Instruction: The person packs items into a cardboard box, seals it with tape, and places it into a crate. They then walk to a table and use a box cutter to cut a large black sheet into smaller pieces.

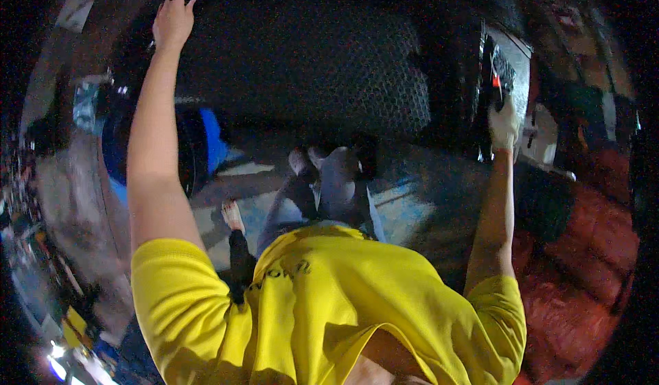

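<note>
The floor (405, 213) carried everything: pale, patterned tiles, dim and blurred. On it stood the person's two feet (322, 169), close together. A blue object (213, 141) rested on it to the left, and a reddish mat (583, 275) lay to the right.

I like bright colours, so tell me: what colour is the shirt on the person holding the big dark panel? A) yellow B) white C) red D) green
A: the short-sleeved shirt is bright yellow, and both bare arms come out of it, with the left hand and right hand gripping the edges of the large dark mesh-patterned panel.
</note>
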The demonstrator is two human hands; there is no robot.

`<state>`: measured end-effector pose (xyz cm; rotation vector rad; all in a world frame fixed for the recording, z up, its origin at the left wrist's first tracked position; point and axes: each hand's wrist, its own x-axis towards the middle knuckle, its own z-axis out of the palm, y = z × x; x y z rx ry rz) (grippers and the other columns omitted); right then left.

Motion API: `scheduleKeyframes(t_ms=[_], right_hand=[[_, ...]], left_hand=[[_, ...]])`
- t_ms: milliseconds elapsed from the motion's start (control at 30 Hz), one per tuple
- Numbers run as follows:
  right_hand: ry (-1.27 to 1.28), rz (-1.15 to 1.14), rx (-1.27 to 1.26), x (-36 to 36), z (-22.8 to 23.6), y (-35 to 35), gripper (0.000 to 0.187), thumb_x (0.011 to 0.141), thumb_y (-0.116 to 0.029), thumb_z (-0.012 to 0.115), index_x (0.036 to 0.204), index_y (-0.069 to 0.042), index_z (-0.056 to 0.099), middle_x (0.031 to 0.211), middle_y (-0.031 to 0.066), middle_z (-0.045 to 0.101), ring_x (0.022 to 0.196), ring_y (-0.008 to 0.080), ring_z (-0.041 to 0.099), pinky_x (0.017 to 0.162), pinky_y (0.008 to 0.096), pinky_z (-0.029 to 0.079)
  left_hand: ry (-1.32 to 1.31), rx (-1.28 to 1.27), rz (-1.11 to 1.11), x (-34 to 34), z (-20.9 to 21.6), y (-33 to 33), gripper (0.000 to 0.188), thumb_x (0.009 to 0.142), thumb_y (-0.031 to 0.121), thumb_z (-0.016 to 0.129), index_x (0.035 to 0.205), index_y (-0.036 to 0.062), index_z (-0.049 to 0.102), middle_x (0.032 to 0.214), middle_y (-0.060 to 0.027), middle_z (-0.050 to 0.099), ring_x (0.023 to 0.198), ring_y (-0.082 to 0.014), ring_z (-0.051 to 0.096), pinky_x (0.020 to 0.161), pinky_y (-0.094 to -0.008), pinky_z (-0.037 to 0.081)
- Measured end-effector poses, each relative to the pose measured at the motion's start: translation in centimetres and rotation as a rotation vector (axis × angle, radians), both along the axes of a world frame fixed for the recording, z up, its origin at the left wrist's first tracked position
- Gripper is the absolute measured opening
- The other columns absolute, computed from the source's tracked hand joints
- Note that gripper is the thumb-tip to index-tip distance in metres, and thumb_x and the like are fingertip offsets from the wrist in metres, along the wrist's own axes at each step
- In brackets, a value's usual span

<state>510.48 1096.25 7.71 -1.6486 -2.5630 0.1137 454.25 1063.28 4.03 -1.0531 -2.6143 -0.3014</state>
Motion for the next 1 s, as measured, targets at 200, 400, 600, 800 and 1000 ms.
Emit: scheduleKeyframes(t_ms=[200, 400, 600, 800, 1000], right_hand=[[0.056, 0.649, 0.293, 10.4, -5.9, -14.7, 0.035, 0.061, -0.009, 0.068, 0.093, -0.006, 0.055, 0.089, 0.0152, 0.056, 0.084, 0.0363, 0.055, 0.074, 0.0447, 0.045], [-0.652, 0.423, -0.43, 15.5, -17.7, -14.1, 0.046, 0.073, -0.027, 0.065, 0.111, -0.008, 0.049, 0.108, 0.0135, 0.053, 0.101, 0.0314, 0.051, 0.082, 0.0406, 0.046], [-0.77, 0.531, -0.401, 14.7, -30.4, -8.4, 0.048, 0.079, -0.04, 0.056, 0.115, -0.009, 0.05, 0.107, 0.0124, 0.056, 0.1, 0.0287, 0.056, 0.081, 0.0386, 0.049], [-0.755, 0.397, -0.654, 12.3, -39.0, -5.0, 0.048, 0.082, -0.038, 0.049, 0.117, -0.006, 0.048, 0.121, 0.0162, 0.052, 0.106, 0.031, 0.055, 0.087, 0.0409, 0.047], [-1.004, 0.583, -0.593, 7.4, -37.4, -3.7, 0.052, 0.076, -0.035, 0.053, 0.119, -0.008, 0.053, 0.119, 0.0185, 0.054, 0.11, 0.035, 0.051, 0.093, 0.0408, 0.042]], left_hand=[[0.159, 0.034, 0.395, 11.6, -3.7, -16.3, 0.038, 0.082, 0.022, 0.058, 0.113, 0.0011, 0.049, 0.115, -0.0183, 0.051, 0.103, -0.0366, 0.049, 0.092, -0.0477, 0.036], [-0.46, -0.565, 0.775, 23.0, -18.4, -25.9, 0.037, 0.089, 0.025, 0.049, 0.126, 0.0241, 0.046, 0.12, -0.0162, 0.047, 0.101, -0.0349, 0.055, 0.076, -0.0462, 0.049], [-0.656, 0.146, 1.094, 25.1, -31.1, -23.0, 0.041, 0.084, 0.02, 0.051, 0.124, 0.0242, 0.046, 0.118, -0.018, 0.046, 0.098, -0.0397, 0.056, 0.081, -0.0473, 0.047], [-0.482, 0.415, 1.057, 25.6, -35.9, -14.0, 0.049, 0.082, 0.027, 0.055, 0.128, 0.017, 0.042, 0.119, -0.0247, 0.042, 0.103, -0.042, 0.052, 0.087, -0.0464, 0.044], [-0.298, 0.42, 0.816, 26.1, -39.2, -8.5, 0.063, 0.083, 0.042, 0.055, 0.135, 0.0123, 0.033, 0.135, -0.032, 0.025, 0.12, -0.0465, 0.036, 0.096, -0.0486, 0.036]])
